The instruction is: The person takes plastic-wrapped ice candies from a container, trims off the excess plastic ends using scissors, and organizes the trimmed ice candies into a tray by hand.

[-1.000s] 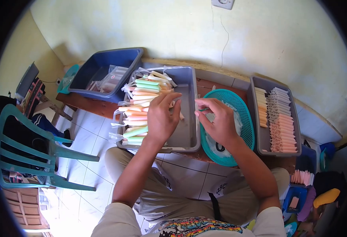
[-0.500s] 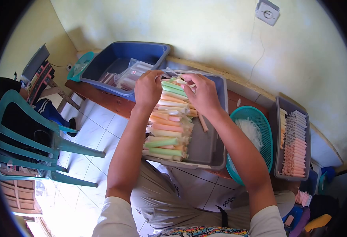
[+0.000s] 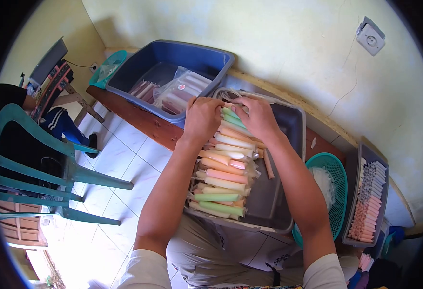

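Long ice pops (image 3: 226, 177) in clear plastic sleeves, in green, orange, pink and cream, lie stacked along the left side of a grey tub (image 3: 274, 219). Over the far end of that stack, my left hand (image 3: 202, 119) and my right hand (image 3: 258, 118) are close together, both closed. A pale peach ice pop (image 3: 228, 104) shows between their fingertips, one end in each hand; its ends are hidden by the fingers. A single brownish ice pop (image 3: 268, 164) lies apart on the tub floor, below my right wrist.
Left of the tub, a blue bin (image 3: 139, 65) holds bagged dark ice pops (image 3: 182, 91). To the right stand a green basket (image 3: 339, 207) with clear plastic bags and a grey crate (image 3: 382, 192) of tied ice pops. A green chair (image 3: 95, 176) and a seated person's leg (image 3: 67, 127) are at left.
My hands have drawn closer together, with the peach ice pop now visible between them. The whole view has shifted, so the tubs appear farther right and the stack lower.
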`<state>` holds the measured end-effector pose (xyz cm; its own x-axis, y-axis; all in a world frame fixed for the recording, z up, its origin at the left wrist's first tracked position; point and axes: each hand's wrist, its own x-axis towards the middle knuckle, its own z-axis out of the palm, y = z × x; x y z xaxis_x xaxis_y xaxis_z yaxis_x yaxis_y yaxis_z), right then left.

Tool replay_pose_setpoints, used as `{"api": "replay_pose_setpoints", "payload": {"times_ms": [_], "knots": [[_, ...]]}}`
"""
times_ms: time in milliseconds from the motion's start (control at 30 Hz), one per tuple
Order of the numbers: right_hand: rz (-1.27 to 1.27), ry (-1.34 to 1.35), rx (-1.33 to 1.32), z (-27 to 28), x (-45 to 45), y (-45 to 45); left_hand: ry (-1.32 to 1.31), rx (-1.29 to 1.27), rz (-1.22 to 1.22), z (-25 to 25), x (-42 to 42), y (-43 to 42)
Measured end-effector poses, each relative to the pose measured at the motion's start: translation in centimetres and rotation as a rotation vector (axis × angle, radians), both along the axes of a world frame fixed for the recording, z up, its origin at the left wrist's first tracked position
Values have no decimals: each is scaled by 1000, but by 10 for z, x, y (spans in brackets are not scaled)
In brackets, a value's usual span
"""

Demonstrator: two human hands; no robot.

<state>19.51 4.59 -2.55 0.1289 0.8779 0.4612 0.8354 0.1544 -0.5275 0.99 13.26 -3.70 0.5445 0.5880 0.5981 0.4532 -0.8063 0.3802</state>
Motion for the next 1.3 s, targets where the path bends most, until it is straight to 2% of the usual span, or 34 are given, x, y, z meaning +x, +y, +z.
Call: {"api": "replay_pose_setpoints", "payload": {"times_ms": [200,267,600,700,800,967,1067,1300], "knots": [[-42,22,1,-2,0,0,27,-33,11,-3,3,-5],[-10,-1,140,-5,0,0,20,-44,1,-2,2,-7],[-39,108,169,0,-2,-9,60,-103,0,13,-2,-20],[-27,137,273,5,4,-11,92,-141,14,17,-6,-22],[-27,160,195,0,5,-13,68,-108,41,13,-4,-23],[-87,-12,78,-6,4,-10,105,-78,64,11,-2,-21],[-43,65,-8,-5,9,-10,153,-69,82,10,-1,-22],[-64,63,-70,0,10,-8,142,-63,70,3,4,-21]]}}
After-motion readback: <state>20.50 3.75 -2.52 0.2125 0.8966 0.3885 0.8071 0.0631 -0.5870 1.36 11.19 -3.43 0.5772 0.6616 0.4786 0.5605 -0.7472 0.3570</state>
